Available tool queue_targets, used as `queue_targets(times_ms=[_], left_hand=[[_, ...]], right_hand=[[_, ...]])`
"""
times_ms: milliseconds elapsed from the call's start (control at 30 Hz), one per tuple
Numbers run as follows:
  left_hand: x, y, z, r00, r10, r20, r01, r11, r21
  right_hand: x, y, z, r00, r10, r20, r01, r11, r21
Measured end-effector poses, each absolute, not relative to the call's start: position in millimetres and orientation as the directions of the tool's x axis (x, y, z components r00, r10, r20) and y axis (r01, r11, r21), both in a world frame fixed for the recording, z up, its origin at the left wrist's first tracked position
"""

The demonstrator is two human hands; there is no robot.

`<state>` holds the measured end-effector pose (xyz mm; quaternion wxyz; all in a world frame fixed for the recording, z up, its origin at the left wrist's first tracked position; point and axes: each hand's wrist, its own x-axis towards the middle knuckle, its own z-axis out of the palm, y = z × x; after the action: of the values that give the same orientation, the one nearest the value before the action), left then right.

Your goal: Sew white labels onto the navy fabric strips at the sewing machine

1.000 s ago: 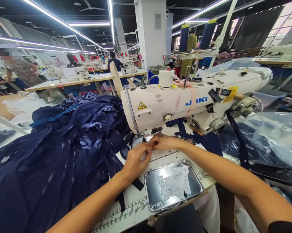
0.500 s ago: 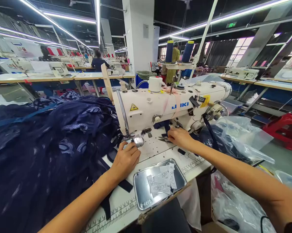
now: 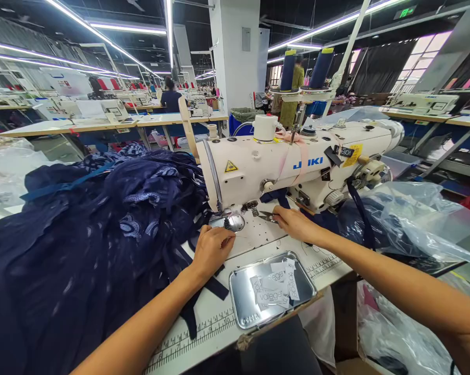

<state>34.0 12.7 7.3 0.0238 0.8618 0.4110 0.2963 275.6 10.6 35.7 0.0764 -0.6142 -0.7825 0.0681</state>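
Observation:
My left hand (image 3: 214, 246) is closed, thumb and fingers pinched together at the front of the metal needle plate (image 3: 238, 223); what they pinch is hidden. My right hand (image 3: 295, 223) grips small metal thread snips (image 3: 267, 215), whose blades point left toward the needle area of the white sewing machine (image 3: 254, 161). A heap of dark blue patterned fabric (image 3: 102, 245) lies left of the machine, against my left hand. Dark straps (image 3: 216, 287) hang from it over the machine bed.
A metal tray (image 3: 240, 312) with several white printed labels (image 3: 270, 297) sits at the table's front edge. Plastic-wrapped dark goods (image 3: 391, 224) lie on the right. Two navy thread cones (image 3: 287, 70) stand behind the machine. Co-workers are farther back.
The view has turned slightly left. My right hand has brought the snips a little closer to the needle area. My left hand stays by the needle plate, its fingers drawn closer together.

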Motion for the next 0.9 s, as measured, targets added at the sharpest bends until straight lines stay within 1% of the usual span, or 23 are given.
queue_targets(times_ms=[33, 67, 100, 133, 300, 367, 433, 533, 633, 700, 767, 833, 900], left_hand=[[34, 13, 7, 0.499, 0.714, 0.491, 0.696, -0.668, 0.265], [34, 13, 7, 0.512, 0.704, 0.492, 0.696, -0.676, 0.243], [34, 13, 7, 0.525, 0.692, 0.496, 0.696, -0.684, 0.218], [34, 13, 7, 0.537, 0.678, 0.501, 0.695, -0.693, 0.193], [33, 13, 6, 0.585, 0.609, 0.535, 0.676, -0.731, 0.093], [33, 12, 6, 0.602, 0.584, 0.545, 0.664, -0.745, 0.065], [34, 12, 5, 0.617, 0.561, 0.551, 0.651, -0.758, 0.043], [34, 11, 5, 0.606, 0.566, 0.558, 0.654, -0.754, 0.054], [33, 12, 5, 0.560, 0.615, 0.555, 0.682, -0.722, 0.112], [32, 13, 5, 0.525, 0.660, 0.538, 0.714, -0.685, 0.143], [30, 17, 7, 0.481, 0.713, 0.509, 0.759, -0.630, 0.165], [27, 22, 10, 0.421, 0.775, 0.471, 0.809, -0.556, 0.192], [26, 27, 15, 0.355, 0.840, 0.410, 0.851, -0.472, 0.230]], right_hand=[[271, 10, 40, -0.273, 0.962, 0.007, 0.922, 0.264, -0.285], [266, 9, 43, -0.312, 0.950, -0.015, 0.894, 0.288, -0.343], [262, 8, 46, -0.343, 0.939, -0.033, 0.876, 0.307, -0.372], [256, 6, 49, -0.366, 0.929, -0.047, 0.868, 0.323, -0.376], [232, 0, 51, -0.444, 0.892, -0.079, 0.871, 0.409, -0.272], [225, 0, 49, -0.436, 0.896, -0.082, 0.881, 0.407, -0.240], [221, 1, 48, -0.426, 0.902, -0.074, 0.886, 0.400, -0.234], [225, 2, 47, -0.419, 0.905, -0.075, 0.886, 0.390, -0.250], [238, 3, 46, -0.362, 0.927, -0.097, 0.913, 0.332, -0.236], [251, 4, 42, -0.303, 0.948, -0.096, 0.941, 0.282, -0.189], [263, 4, 36, -0.240, 0.969, -0.062, 0.968, 0.234, -0.096], [274, 3, 29, -0.217, 0.976, 0.024, 0.976, 0.216, 0.025], [280, 3, 23, -0.259, 0.954, 0.151, 0.962, 0.242, 0.125]])
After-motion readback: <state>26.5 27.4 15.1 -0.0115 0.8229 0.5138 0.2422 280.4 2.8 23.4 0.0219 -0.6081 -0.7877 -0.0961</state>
